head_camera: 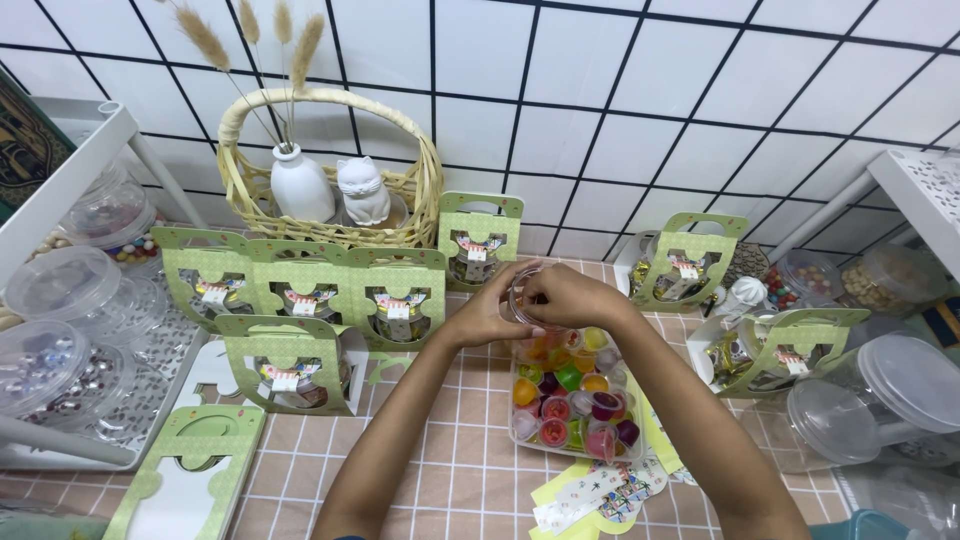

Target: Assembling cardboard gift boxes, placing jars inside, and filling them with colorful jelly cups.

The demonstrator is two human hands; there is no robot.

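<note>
- Both hands meet at the table's middle: the left hand [487, 312] and right hand [566, 297] pinch a small clear round plastic jar [522, 296] between closed fingertips, directly above the clear rectangular tub of coloured jelly cups [572, 392].
- Done well, I judge, the jar stays level over the tub, one hand steadying while the other works its rim.
- Counted: seven green cardboard-sleeved jars [303, 296] stand upright, five left and two right; one flat empty green sleeve [188, 478] lies at the near-left edge; one woven basket [330, 190] sits at the back.
</note>
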